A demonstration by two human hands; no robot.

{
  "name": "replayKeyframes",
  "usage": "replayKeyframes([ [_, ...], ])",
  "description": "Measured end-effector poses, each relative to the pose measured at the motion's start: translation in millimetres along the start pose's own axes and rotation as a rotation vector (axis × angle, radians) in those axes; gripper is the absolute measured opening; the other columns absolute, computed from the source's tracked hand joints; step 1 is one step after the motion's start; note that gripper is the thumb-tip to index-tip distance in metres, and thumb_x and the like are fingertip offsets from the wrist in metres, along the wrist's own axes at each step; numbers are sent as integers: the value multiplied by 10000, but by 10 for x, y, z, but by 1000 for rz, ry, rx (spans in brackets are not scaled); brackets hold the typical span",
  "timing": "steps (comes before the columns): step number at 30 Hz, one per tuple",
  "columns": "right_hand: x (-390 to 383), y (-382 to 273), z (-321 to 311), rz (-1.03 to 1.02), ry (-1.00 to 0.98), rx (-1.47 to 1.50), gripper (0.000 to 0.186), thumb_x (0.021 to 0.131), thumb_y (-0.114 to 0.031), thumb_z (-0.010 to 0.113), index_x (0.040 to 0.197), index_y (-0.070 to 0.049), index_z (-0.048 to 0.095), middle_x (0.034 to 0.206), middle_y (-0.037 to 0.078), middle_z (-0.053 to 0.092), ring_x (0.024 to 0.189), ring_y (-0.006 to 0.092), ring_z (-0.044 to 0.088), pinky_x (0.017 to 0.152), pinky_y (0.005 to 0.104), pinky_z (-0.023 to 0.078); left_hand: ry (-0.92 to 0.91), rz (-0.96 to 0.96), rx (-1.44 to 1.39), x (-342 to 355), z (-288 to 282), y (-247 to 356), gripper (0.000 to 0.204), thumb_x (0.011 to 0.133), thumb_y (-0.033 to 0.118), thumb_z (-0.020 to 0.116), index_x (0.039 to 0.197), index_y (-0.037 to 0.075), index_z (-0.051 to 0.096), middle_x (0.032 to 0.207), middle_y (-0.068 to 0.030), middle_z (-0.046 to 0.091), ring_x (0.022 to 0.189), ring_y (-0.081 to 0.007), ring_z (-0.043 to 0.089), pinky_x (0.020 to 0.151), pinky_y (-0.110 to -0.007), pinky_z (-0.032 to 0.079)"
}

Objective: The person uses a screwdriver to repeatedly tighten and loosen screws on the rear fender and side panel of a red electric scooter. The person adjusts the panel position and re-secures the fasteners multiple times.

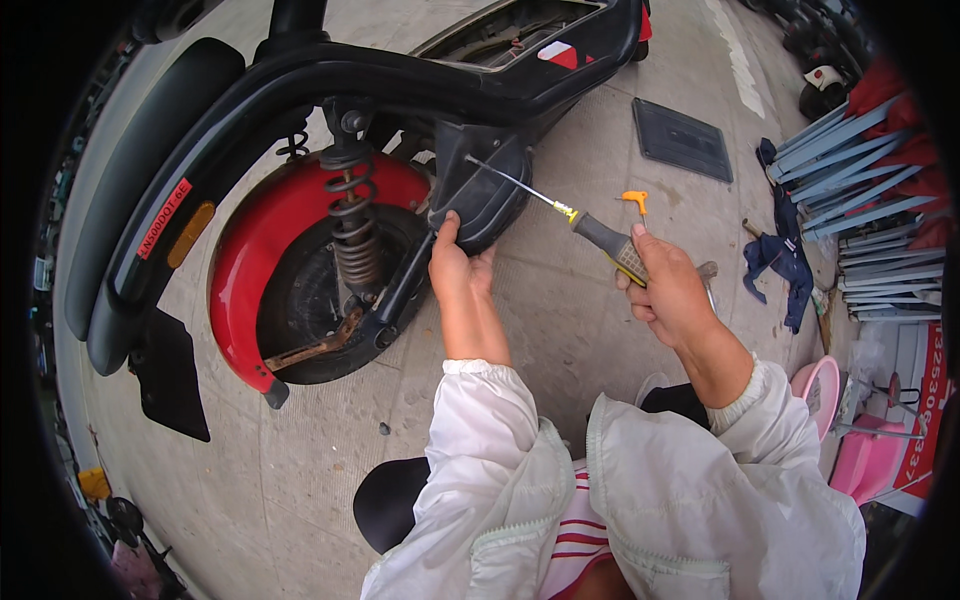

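Note:
My right hand is closed round the grey and yellow handle of a screwdriver. Its long metal shaft slants up to the left, and the tip meets a black plastic cover on the scooter's side. From below, my left hand grips the cover's lower edge, thumb on the outer face and the other fingers partly hidden. Just beyond my right thumb shows a small tool with an orange handle; whether it touches the hand I cannot tell.
The black scooter frame spans the upper left, above a red rear fender, coil spring and wheel. A flat black panel and dark blue cloth lie on the paving. Folded metal frames and pink containers stand right.

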State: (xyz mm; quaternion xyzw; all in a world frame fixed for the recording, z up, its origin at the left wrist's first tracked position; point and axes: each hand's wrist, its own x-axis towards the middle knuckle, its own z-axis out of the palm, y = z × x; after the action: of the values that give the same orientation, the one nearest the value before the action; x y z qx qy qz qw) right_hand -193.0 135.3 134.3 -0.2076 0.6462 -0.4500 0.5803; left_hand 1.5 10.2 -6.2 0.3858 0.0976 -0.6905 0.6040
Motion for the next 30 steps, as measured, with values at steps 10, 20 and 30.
replayKeyframes([
  [10,38,187,23,-303,-5,-300,371,988,-331,619,1110,12,549,755,51,556,512,77,388,454,246,309,18,-2,3,0,2,-11,456,913,116,684,1310,-42,524,1365,-181,550,1247,-365,544,1052,-635,401],
  [20,126,294,-10,-658,136,-713,372,1018,-398,546,1004,-26,564,756,67,588,517,61,365,425,238,263,-41,-8,48,-3,2,-34,493,948,151,624,1382,-9,451,1421,-216,501,1297,-394,505,1099,-619,372],
  [30,136,253,-51,-276,-8,-285,361,1021,-378,544,1019,-18,572,760,73,600,535,82,404,437,246,309,-34,-2,42,-14,19,-33,488,940,151,636,1367,-11,463,1404,-211,514,1269,-391,528,1071,-609,419],
])
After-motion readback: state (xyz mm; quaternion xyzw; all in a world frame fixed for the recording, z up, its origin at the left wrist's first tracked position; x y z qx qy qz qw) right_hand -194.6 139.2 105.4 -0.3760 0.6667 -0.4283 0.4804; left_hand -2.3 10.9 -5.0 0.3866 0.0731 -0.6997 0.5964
